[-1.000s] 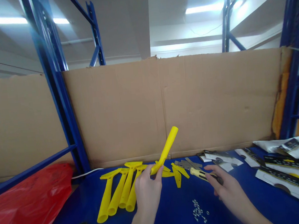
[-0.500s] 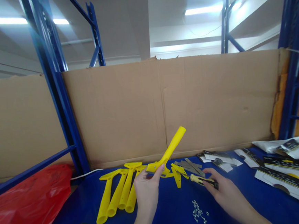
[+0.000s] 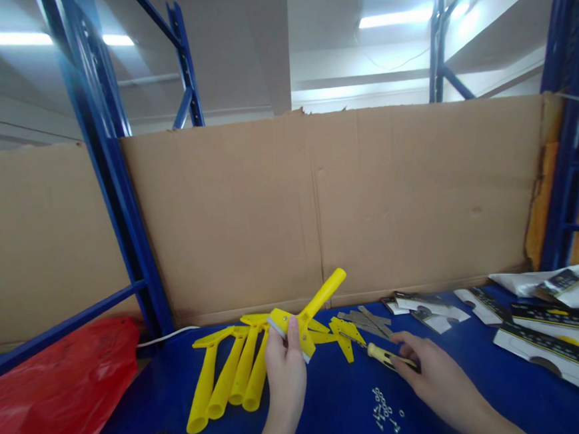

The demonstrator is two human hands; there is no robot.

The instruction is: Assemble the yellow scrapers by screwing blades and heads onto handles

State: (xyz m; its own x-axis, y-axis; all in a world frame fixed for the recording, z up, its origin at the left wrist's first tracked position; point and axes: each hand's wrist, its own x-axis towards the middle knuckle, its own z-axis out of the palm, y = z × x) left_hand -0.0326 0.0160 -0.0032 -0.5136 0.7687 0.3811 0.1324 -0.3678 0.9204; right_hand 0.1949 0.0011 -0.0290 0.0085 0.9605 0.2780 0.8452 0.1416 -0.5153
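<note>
Scraper (image 3: 320,301) pinched in left hand (image 3: 285,371), screwdriver (image 3: 379,356) in right hand (image 3: 426,361)

In the head view, the left hand pinches the yellow scraper by its broad head, thumb on the near face, and holds it above the blue table (image 3: 335,411). Its tubular handle slants up to the right, and a pale strip (image 3: 277,328) shows along the head's edge. The right hand's fingers curl around the screwdriver's cream-and-black handle; the shaft points left over loose yellow plates (image 3: 346,351), and whether its tip touches them I cannot tell. Grey metal strips (image 3: 365,322) lie just behind. Four yellow handles (image 3: 226,376) with flared heads lie side by side, left of the left hand. Small screws and nuts (image 3: 383,411) are scattered between the hands, nearer the right. Flat packages (image 3: 561,356) lie at the right, a red bag (image 3: 58,402) at the left, and a cardboard panel (image 3: 393,202) stands behind
</note>
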